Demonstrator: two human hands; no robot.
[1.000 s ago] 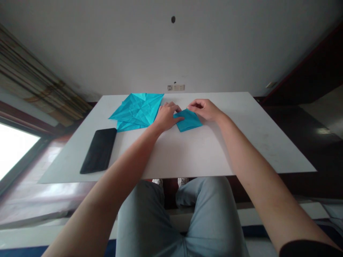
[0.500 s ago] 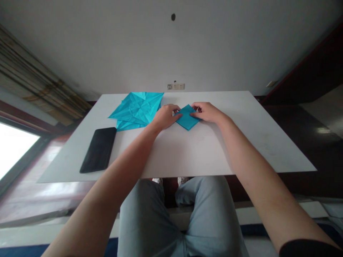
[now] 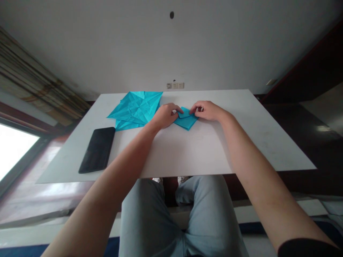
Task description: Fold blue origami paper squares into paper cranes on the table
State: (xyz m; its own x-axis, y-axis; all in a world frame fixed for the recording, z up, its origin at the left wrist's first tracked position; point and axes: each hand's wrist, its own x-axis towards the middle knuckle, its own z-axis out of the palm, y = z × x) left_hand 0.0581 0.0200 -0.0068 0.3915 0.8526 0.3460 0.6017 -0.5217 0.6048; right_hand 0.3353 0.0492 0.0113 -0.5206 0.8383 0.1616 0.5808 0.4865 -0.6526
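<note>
A small blue square of folded paper point(image 3: 187, 122) lies on the white table, one corner pointing at me. Its far corner is bent over toward me, so a flap lies across the upper part. My left hand point(image 3: 167, 115) grips the paper's left side, index finger on the flap and thumb close by. At the right side, my right hand point(image 3: 205, 110) pinches the flap's edge between thumb and curled fingers. Some of the paper's side corners are hidden under the fingers.
Creased, opened-out blue sheets point(image 3: 138, 109) lie left of my left hand. A black tablet-like slab point(image 3: 98, 150) rests near the left front of the white table point(image 3: 187, 153). The far table edge stands close to a wall with sockets point(image 3: 175, 85).
The paper's far corner, flat before, is now folded over toward me. My left fingers have moved onto the flap, and my right fingers have shifted slightly along its edge.
</note>
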